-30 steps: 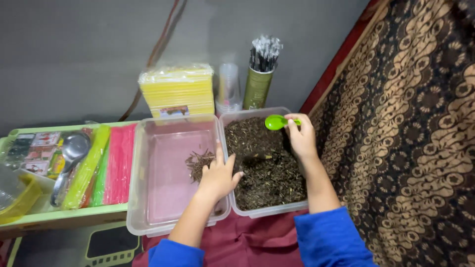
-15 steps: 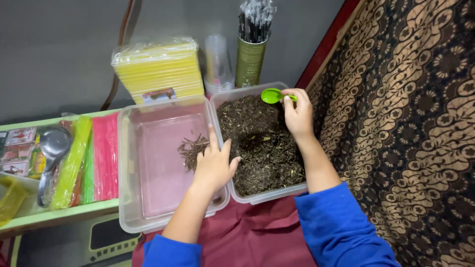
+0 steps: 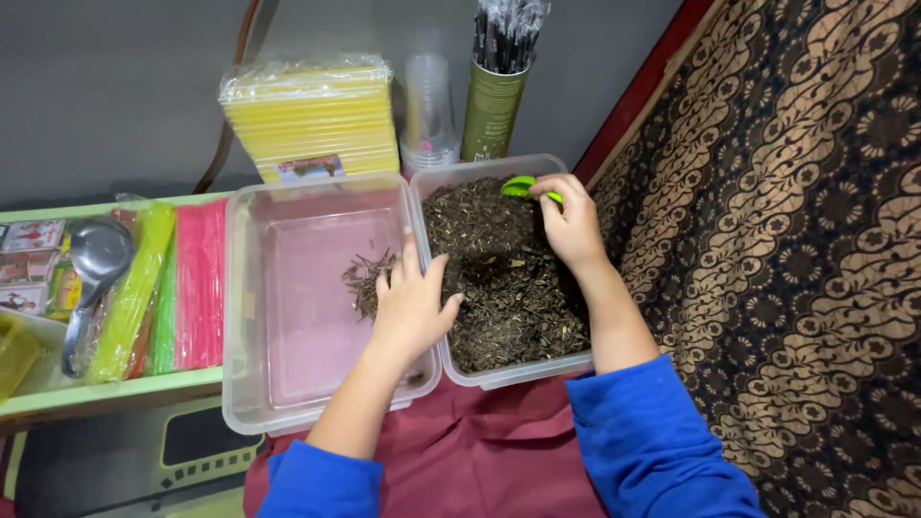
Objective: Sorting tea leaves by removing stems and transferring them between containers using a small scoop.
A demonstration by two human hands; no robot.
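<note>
At the far left a pale green shelf (image 3: 115,388) carries small printed packets (image 3: 34,259), a metal ladle (image 3: 91,264) lying with its bowl toward the far side, and bundles of green straws (image 3: 134,288) and pink straws (image 3: 200,283) in clear wrap, side by side. Just right of the straws sits a clear plastic tub (image 3: 245,317), nearly bare, with a small heap of dark dried bits (image 3: 367,278) near its right wall. Beyond that tub a wrapped stack of yellow sheets (image 3: 312,120) stands against the grey wall. The left hand (image 3: 413,307) lies palm down across the shared edge of the two tubs, fingers spread and loosely extended, some fingertips beside the little heap and others over the second tub; it grips nothing. That second tub (image 3: 523,369), touching the first, is filled with dark dried leaf matter (image 3: 499,278). Behind it stand a stack of clear cups (image 3: 429,110) and, just right of them, a green cylinder (image 3: 492,110) packed with dark wrapped straws (image 3: 508,29). The right hand (image 3: 574,225) reaches to the far right corner of the filled tub, fingers curled together around the handle of a green scoop (image 3: 519,186), whose bowl rests at the surface of the leaf matter. Near the person, a maroon cloth (image 3: 480,456) lies under both tubs, and a patterned brown fabric (image 3: 787,269) covers the right side.
</note>
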